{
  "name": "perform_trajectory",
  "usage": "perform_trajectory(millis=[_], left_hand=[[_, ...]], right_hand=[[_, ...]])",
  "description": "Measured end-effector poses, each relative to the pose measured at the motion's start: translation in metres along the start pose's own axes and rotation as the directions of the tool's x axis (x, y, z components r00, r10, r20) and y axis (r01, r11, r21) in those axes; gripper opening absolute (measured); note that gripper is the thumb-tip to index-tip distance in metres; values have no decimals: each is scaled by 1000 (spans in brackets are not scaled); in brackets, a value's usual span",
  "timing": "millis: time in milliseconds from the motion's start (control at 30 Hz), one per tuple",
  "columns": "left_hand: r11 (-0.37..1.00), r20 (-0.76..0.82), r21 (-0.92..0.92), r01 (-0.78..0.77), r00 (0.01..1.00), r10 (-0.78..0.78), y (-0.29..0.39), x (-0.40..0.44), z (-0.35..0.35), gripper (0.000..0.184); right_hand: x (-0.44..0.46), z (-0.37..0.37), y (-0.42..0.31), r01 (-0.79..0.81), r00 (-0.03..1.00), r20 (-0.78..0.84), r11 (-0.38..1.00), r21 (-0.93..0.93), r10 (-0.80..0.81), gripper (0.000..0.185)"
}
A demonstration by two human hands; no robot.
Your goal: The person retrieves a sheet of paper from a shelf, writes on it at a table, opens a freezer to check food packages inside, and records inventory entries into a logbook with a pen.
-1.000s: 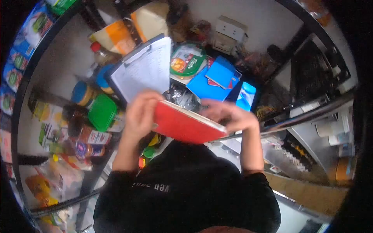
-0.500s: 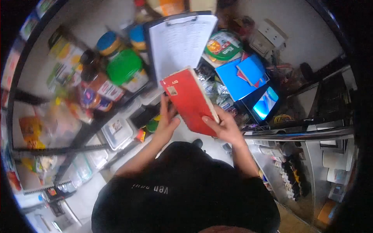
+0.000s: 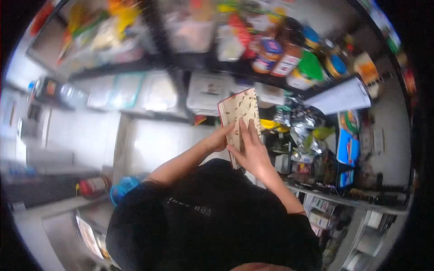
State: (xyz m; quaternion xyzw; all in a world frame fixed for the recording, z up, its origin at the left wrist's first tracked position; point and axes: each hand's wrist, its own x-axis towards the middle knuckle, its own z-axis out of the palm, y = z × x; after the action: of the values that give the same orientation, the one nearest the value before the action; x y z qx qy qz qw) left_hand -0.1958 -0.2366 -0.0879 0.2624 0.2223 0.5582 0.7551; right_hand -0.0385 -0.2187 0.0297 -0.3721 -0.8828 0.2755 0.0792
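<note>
Holding the notebook (image 3: 239,106): the left hand (image 3: 220,137) has its fingers clamped on the notebook's lower left edge; how far they reach underneath is hidden.
Right hand (image 3: 254,153): laid on the notebook's leaf-patterned side, fingers straight and slightly apart, thumb spread toward the left edge.
Notebook: tilted, held up just beyond the black shirt (image 3: 199,221), cream side showing, a red strip along its left edge.
Clipboard (image 3: 339,97): right of the notebook, bearing white paper.
Silver packets (image 3: 302,128): right of the notebook, nearer to it than the clipboard.
Green-lidded tub (image 3: 311,65): above and right of the notebook.
Red canister (image 3: 93,186): well left of the notebook and lower, blurred, beside a blue container (image 3: 124,189).
</note>
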Motion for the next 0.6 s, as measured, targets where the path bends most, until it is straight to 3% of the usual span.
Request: perform_trajectory(millis=[33, 67, 100, 167, 267, 367, 433, 467, 500, 600], left_hand=[[983, 35, -168, -72, 996, 79, 4, -24, -20, 70], [973, 20, -192, -126, 991, 132, 7, -44, -44, 73], [965, -23, -194, -175, 984, 174, 19, -71, -55, 73], [960, -108, -90, -264, 961, 254, 50, -126, -62, 75], [938, -305, -25, -345, 896, 321, 74, -195, -86, 79], [893, -506, -14, -450, 773, 382, 93, -253, -94, 74], [835, -666, 40, -549, 608, 432, 102, -287, -102, 73], [815, -686, 53, -577, 572, 449, 106, -303, -111, 73], [776, -721, 35, -629, 522, 455, 112, -320, -124, 74], [715, -792, 46, -698, 411, 452, 142, -367, -154, 73]], right_hand=[[7, 16, -21, 51, 999, 15, 999, -17, -51, 80], [17, 30, -38, 125, 992, -1, 990, -58, -125, 78], [27, 43, -54, 173, 985, 38, 983, -55, -171, 78], [47, 65, -87, 321, 943, 47, 938, 134, -329, 76], [73, 96, -137, 329, 906, 181, 906, 265, -382, 73], [102, 133, -174, 351, 852, 274, 875, 333, -446, 65], [123, 153, -201, 478, 798, 257, 832, 280, -545, 59], [135, 156, -222, 394, 808, 361, 882, 257, -466, 52], [152, 171, -234, 420, 780, 383, 868, 264, -494, 52], [208, 226, -267, 435, 730, 298, 754, 492, -615, 44]])
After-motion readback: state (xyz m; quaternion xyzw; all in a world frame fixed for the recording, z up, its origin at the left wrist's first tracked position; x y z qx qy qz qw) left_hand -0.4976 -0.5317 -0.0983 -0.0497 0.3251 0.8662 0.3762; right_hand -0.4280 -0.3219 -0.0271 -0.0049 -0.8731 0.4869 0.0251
